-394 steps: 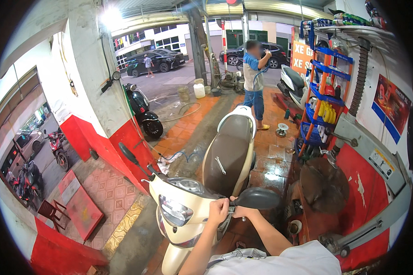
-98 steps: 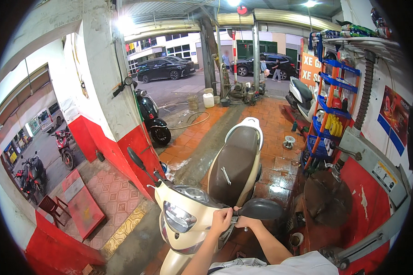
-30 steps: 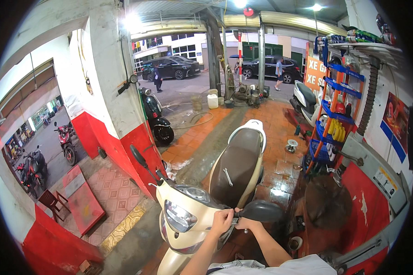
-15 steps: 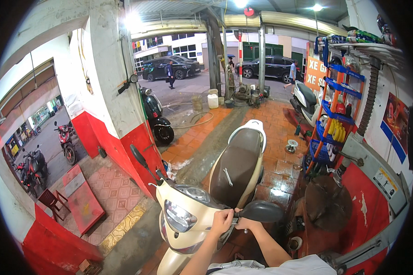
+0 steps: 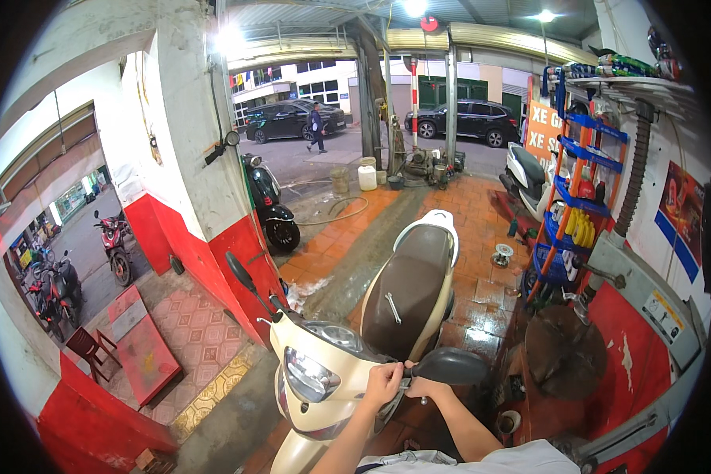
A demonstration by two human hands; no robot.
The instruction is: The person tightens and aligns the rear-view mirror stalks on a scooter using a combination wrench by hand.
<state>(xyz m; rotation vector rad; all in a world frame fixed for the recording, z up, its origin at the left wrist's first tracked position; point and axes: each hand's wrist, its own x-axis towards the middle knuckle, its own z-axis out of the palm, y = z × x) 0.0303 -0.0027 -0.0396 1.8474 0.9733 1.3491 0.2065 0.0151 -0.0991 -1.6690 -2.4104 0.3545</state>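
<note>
A cream scooter (image 5: 308,412) with a brown seat (image 5: 411,272) stands facing me. Both hands are closed at its handlebar, just beside the stem of the black mirror (image 5: 450,366) on my right. My left hand (image 5: 382,385) has its fingers curled at the inner side, against the front fairing. Close beside it, my right hand (image 5: 426,387) wraps the bar by the lever, whose ball end (image 5: 423,400) pokes out below. The fingers hide the exact parts they grip. A metal wrench (image 5: 392,307) lies on the seat. The other mirror (image 5: 239,270) sticks up on the left.
A blue and orange rack (image 5: 581,189) with supplies stands at the right, near a round dark plate (image 5: 565,350). A red and white pillar (image 5: 189,158) rises at left, with a dark scooter (image 5: 272,205) behind it. Wet orange tiles (image 5: 482,296) surround the seat.
My hands stay at the same spot on the handlebar with barely any shift. Out on the street, one walker has moved right and another at the right has gone from sight.
</note>
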